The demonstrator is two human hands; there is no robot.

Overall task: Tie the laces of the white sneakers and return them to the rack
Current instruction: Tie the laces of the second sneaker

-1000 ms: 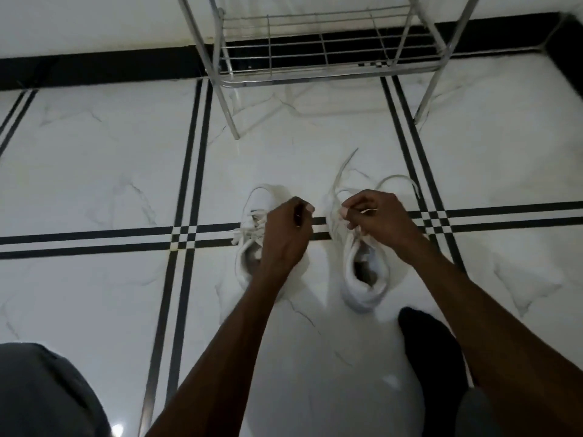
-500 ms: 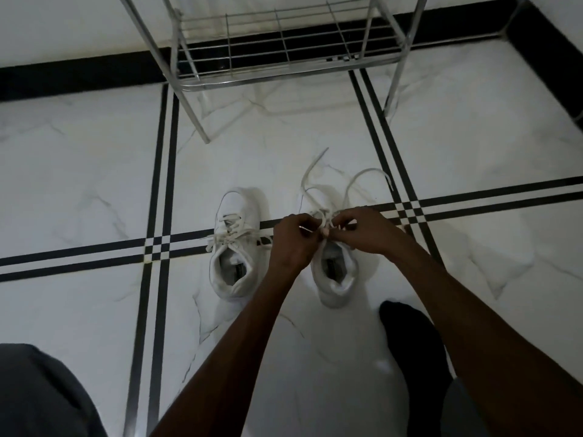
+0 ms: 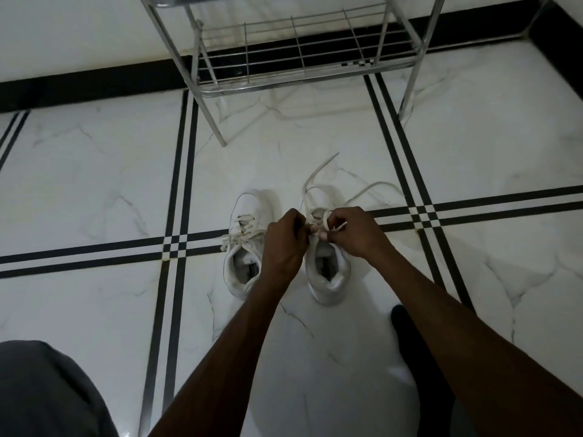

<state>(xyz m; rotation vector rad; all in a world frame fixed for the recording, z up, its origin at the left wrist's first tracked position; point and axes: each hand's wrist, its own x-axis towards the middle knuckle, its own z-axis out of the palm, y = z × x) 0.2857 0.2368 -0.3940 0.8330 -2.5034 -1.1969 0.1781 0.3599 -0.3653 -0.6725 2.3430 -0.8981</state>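
Two white sneakers stand side by side on the marble floor, toes pointing away from me. The left sneaker (image 3: pixel 244 247) has its laces in a bow lying across its tongue. Over the right sneaker (image 3: pixel 328 272), my left hand (image 3: pixel 284 241) and my right hand (image 3: pixel 353 231) meet at the tongue, each pinching part of its laces (image 3: pixel 318 181). Two long lace ends trail loose on the floor past the toe, one straight ahead and one curving to the right. The metal shoe rack (image 3: pixel 299 48) stands beyond the shoes, against the wall.
The rack's lowest wire shelf (image 3: pixel 284 77) sits just above the floor, its front legs at left and right of the shoes. My dark-socked foot (image 3: pixel 407 335) rests near the right sneaker's heel. A grey-clad knee (image 3: pixel 47 389) fills the lower left corner.
My left hand has moved off the left sneaker to the right sneaker's laces, meeting my right hand. The view has shifted, showing more of the rack.
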